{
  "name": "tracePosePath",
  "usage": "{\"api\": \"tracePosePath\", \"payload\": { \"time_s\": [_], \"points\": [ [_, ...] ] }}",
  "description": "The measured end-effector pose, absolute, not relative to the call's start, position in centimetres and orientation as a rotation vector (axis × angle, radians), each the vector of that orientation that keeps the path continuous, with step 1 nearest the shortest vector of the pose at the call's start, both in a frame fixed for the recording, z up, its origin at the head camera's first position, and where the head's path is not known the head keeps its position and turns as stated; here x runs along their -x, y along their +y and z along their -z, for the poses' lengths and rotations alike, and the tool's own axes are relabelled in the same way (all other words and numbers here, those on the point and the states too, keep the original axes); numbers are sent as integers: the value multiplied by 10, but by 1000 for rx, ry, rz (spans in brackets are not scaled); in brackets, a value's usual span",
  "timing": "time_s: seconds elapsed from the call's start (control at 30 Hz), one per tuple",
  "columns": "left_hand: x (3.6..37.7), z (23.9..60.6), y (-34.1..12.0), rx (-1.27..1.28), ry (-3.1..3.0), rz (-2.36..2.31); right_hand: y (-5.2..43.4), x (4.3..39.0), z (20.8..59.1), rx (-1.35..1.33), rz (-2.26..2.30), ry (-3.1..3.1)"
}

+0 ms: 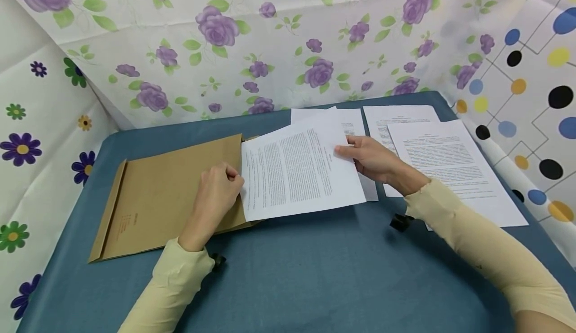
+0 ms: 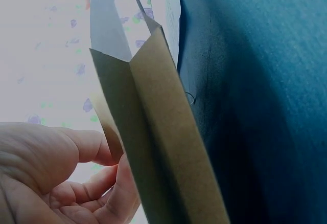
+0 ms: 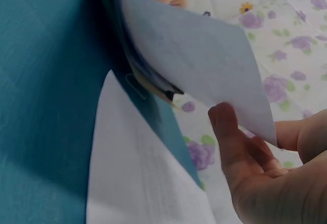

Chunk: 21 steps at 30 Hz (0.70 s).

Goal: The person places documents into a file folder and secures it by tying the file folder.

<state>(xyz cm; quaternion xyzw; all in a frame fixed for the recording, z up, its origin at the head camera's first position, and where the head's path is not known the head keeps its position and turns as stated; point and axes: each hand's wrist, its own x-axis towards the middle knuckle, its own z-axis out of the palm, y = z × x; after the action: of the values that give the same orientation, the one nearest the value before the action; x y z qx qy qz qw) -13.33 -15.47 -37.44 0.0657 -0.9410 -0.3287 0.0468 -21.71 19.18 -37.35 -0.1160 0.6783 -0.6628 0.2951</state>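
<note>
A brown paper envelope lies flat on the blue tablecloth, its open end to the right. My left hand pinches the top layer at that opening; in the left wrist view my fingers lift the envelope's lip. My right hand holds a printed white sheet by its right edge, thumb on top. The sheet's left edge sits at the envelope's mouth. From the right wrist, the sheet arches above the cloth, with my right hand's fingers under it.
Three more printed sheets lie at the back right: one beside my right forearm, one behind it, one under the held sheet. Floral and dotted sheeting walls in the table on three sides.
</note>
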Motion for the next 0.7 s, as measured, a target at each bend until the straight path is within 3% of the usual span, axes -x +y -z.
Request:
{"api": "tracePosePath", "payload": {
  "time_s": [0.37,0.7],
  "points": [
    [132,375,-156,-199,-2874,1010,208,217,358,490,1509,1759],
    [132,376,-155,-180,-2872,999,178,215,371,482,1551,1700]
  ]
}}
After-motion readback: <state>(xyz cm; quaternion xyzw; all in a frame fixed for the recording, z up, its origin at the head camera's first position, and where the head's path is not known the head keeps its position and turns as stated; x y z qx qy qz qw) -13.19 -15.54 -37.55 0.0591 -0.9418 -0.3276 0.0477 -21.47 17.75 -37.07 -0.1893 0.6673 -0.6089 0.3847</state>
